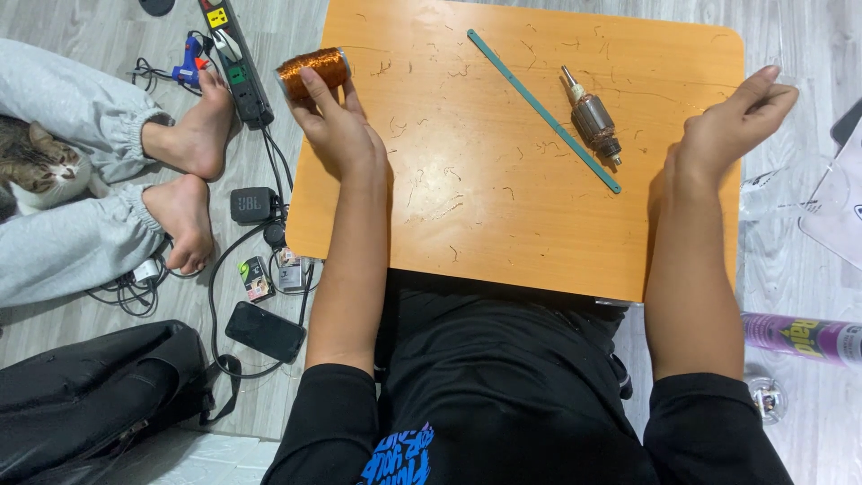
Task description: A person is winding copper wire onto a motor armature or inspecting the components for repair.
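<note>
Left hand: I am holding my left hand (334, 126) at the far left corner of the table (503, 224), fingers wrapped around one spool (312, 72) of copper wire.
Right hand: My right hand (727, 126) is hanging over the right edge of the table, fingers loosely bent and holding nothing.
Spool: It is sticking out past the table corner, tight in my left hand.
Motor part: One motor part (593, 117) is lying on the table, well apart from both hands. I think it is waiting for wire, because it looks bare.
Saw blade: One thin green saw blade (543, 112) is lying slanted, just beside the motor part.
Wire bits: Lots of tiny cut wire bits (431, 202) are lying all over the table, so I think the old wire is already off.
How far: The winding is not looking started yet.
Floor: One cat (36, 166), two bare feet (184, 171) of another person, one power strip (238, 63), one phone (265, 332), one spray can (799, 339).
</note>
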